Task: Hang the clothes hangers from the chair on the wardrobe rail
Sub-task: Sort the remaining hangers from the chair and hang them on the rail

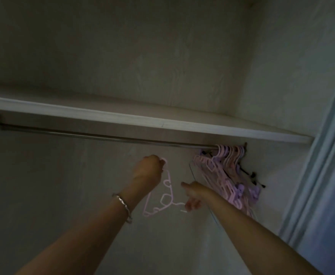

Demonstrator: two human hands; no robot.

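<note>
Hands first: left hand is closed on the hook end of a pink hanger, while right hand pinches its lower end — presumably steadying it below the rail. Thin moulded plastic with cut-out loops. Metal rail runs under a pale shelf; hung hangers bunch at its right end.

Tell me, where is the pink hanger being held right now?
In the head view, the pink hanger sits mid-frame between both hands, below the rail, left of the hung hangers.
</note>
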